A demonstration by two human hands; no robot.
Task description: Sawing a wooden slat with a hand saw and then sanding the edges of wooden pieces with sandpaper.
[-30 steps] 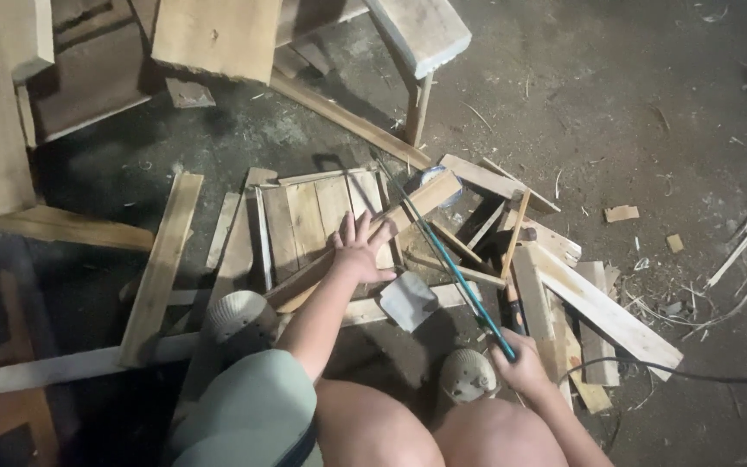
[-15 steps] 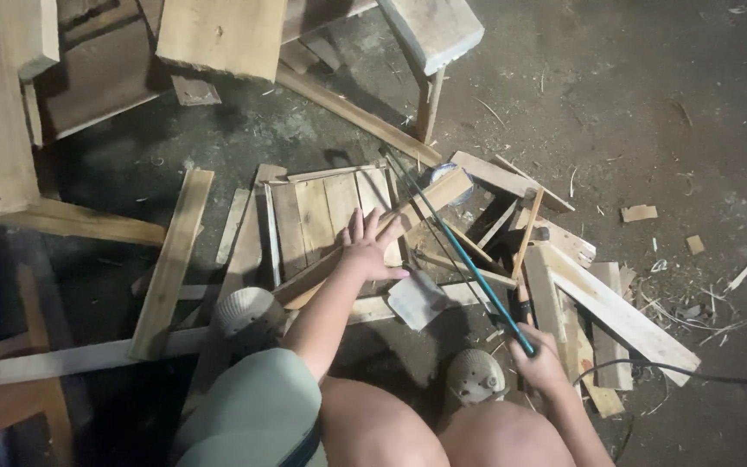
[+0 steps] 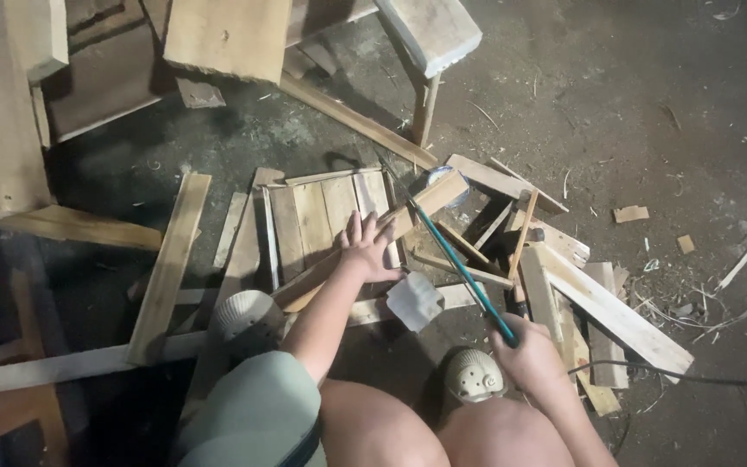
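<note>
A long teal-handled tool (image 3: 460, 268) is being gripped by the right hand (image 3: 525, 350) at its near end, its far tip being set against the end of a diagonal wooden slat (image 3: 365, 246), which is being pressed flat by the spread left hand (image 3: 372, 246) onto a small slatted panel (image 3: 322, 207) on the floor (image 3: 650, 104). The work is judged partly done: loose boards (image 3: 607, 311) are lying scattered to the right, while the panel is being kept largely whole.

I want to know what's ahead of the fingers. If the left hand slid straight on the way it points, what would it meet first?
Likely the diagonal wooden strip that the left hand presses, then the slatted panel; depth is unclear.
</note>
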